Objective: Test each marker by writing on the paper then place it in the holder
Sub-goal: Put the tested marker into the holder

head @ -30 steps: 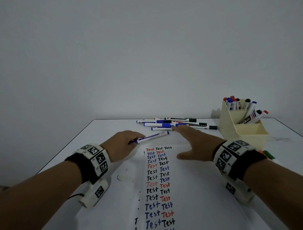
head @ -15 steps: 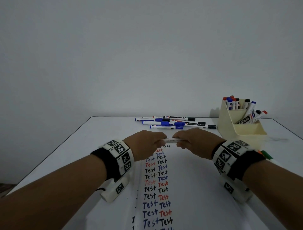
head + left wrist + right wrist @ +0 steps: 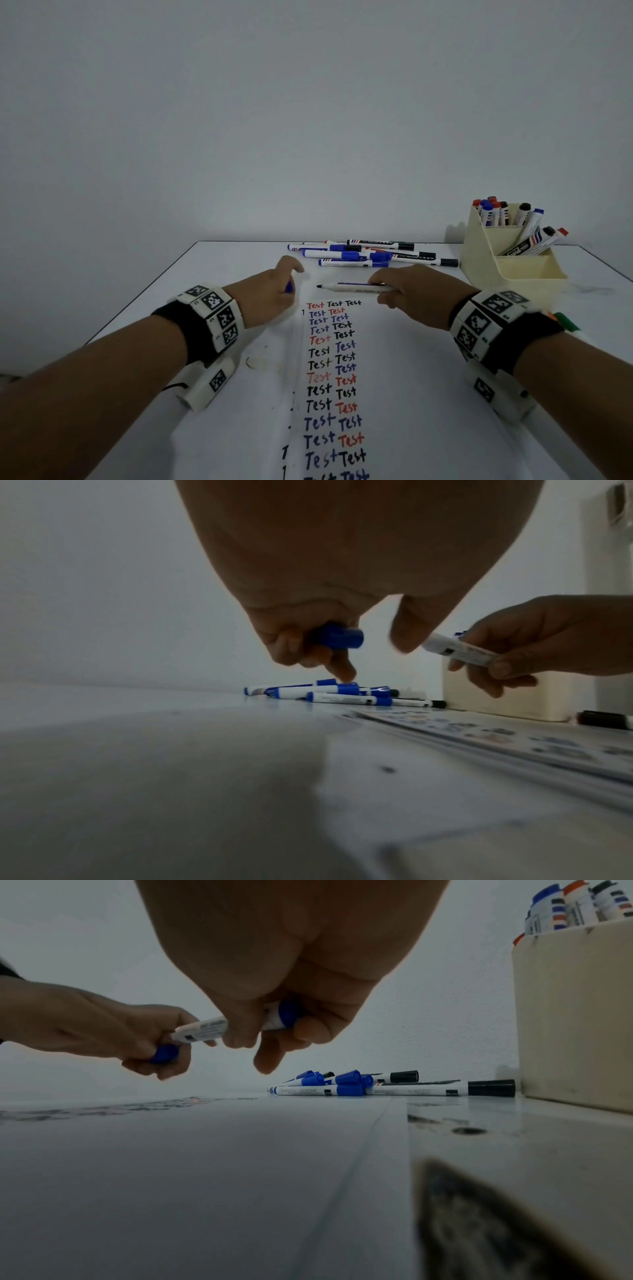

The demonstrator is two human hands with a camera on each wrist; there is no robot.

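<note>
My right hand (image 3: 407,291) grips an uncapped blue marker (image 3: 356,287) that lies level, tip pointing left, just above the top of the paper (image 3: 411,394). The same marker (image 3: 205,1030) shows in the right wrist view, its blue end in my fingers. My left hand (image 3: 270,291) holds the marker's blue cap (image 3: 337,638) in its curled fingers, a short way left of the tip. The paper carries columns of "Test" in red, blue and black. The cream holder (image 3: 507,263) stands at the far right with several markers in it.
A loose pile of capped blue and black markers (image 3: 363,255) lies at the table's far edge beyond my hands. A green-and-orange marker (image 3: 565,322) pokes out behind my right wrist. The white table (image 3: 205,274) ends at a dark edge on the left.
My hands were together on the capped marker; they have pulled apart, the cap going left in my left hand and the bared marker staying in my right.
</note>
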